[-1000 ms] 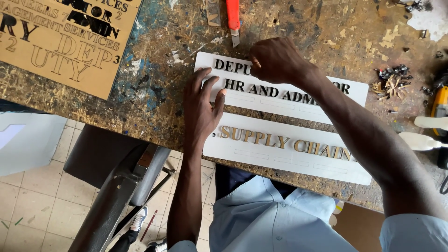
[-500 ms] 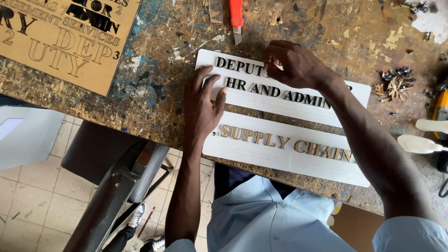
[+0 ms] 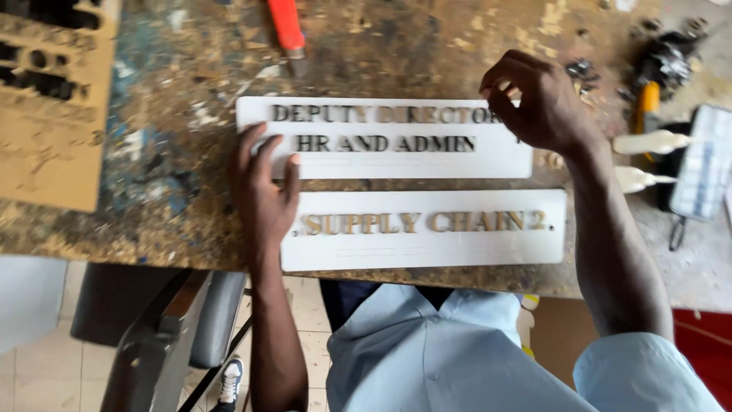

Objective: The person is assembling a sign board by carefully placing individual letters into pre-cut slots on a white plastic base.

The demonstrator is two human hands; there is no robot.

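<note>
Step in hand, judged: seating raised letters along the top row of the upper white sign plate (image 3: 503, 160). Right hand (image 3: 537, 99) is curling, fingertips pinched at that row's right end; whether it is gripping a letter, cannot tell. Left hand (image 3: 263, 179) is lying flat and open, pinning the plate's left end. Plate is lying at 12 o'clock of the lower sign plate (image 3: 427, 248), nearly touching. Next move calls for careful alignment with the row.
</note>
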